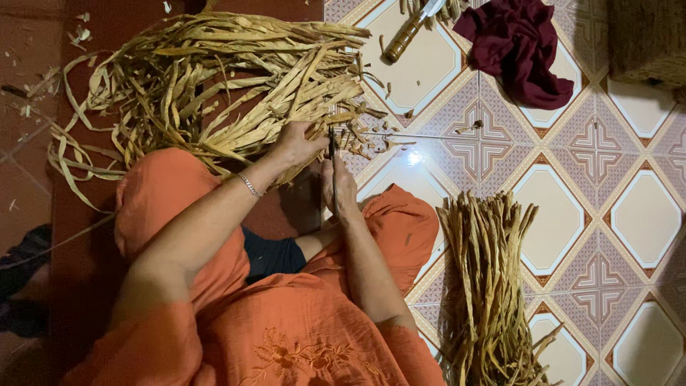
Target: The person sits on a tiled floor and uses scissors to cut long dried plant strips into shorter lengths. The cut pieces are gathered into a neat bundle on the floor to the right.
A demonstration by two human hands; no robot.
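Bundle (493,286) cut off by bottom edge; knife (414,25) blade cropped at top; right hand (339,187) grip hidden.

- left hand (299,145) grips dried leaf strips (214,86) from loose pile
- right hand (338,187) holds thin dark blade (333,171) upright
- trimmed bundle (489,286) on tiled floor (636,214)
- maroon cloth (518,46) beyond

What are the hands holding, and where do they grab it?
The left hand grips dried leaf strips at the pile's near edge. The right hand holds a thin dark tool by its lower end; its kind cannot be told.
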